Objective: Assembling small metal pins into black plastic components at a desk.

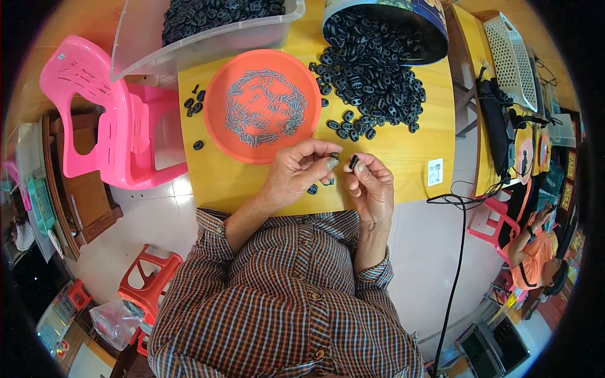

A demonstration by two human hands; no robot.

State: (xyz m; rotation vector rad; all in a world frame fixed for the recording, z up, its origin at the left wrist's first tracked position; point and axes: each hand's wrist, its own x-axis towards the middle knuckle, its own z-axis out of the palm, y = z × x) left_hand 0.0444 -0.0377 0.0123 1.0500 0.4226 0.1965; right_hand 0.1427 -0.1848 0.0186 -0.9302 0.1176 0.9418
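My left hand (296, 173) is closed in a pinch, with a small dark plastic piece (334, 155) at its fingertips. Close beside it, my right hand (370, 183) grips a small black oval plastic piece (353, 162) between thumb and fingers. The two pieces are held apart, just above the near part of the yellow table (416, 179). Beyond my left hand, an orange-red round tray (217, 126) holds many small silvery metal pins (252, 107). Under my hands lies another black piece (312, 189). A large heap of black oval pieces with holes (372, 82) spreads beyond my right hand.
The heap spills from a tipped round tin (435, 31). A clear plastic bin (208, 38) of black pieces stands far left, near loose black pieces (196, 107). A pink chair (120, 126) is left. At right are a white label (435, 172), black cable (464, 239) and seated person (535, 255).
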